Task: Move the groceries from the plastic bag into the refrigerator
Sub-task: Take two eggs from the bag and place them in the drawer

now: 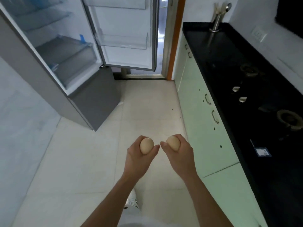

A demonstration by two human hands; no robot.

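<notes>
I am watching two pale brown eggs being carried side by side in the air above the floor point(82, 161). The left egg point(146, 146) is sitting in the left hand point(139, 158), whose thumb and fingers are curling round it. The right egg point(173, 143) is sitting the same way in the right hand point(179, 157), partly hidden by the thumb. The hands are holding level and close together. Their thumb tips are pointing at each other and nearly meeting, though I cannot tell whether they are touching. Both forearms are reaching forward from the bottom of my view, and below the left wrist a white shoe point(132, 200) is showing on the tiles. Well ahead of the hands and off to the left, the refrigerator point(91, 95) is standing with its upper compartment open. Its door point(126, 25) is swinging out straight ahead of the hands, clear door bins point(124, 41) are hanging on the inside of it, and a clear drawer point(68, 53) is lying low in the compartment. To the right of the hands, pale green cabinets point(201, 128) are running forward under a black desk point(229, 51). Two burners point(289, 117) and two silver knobs point(236, 88) are showing on the desk. At its far end a steel utensil holder point(216, 22) is standing upright with a spoon point(228, 5) sticking out of it.
</notes>
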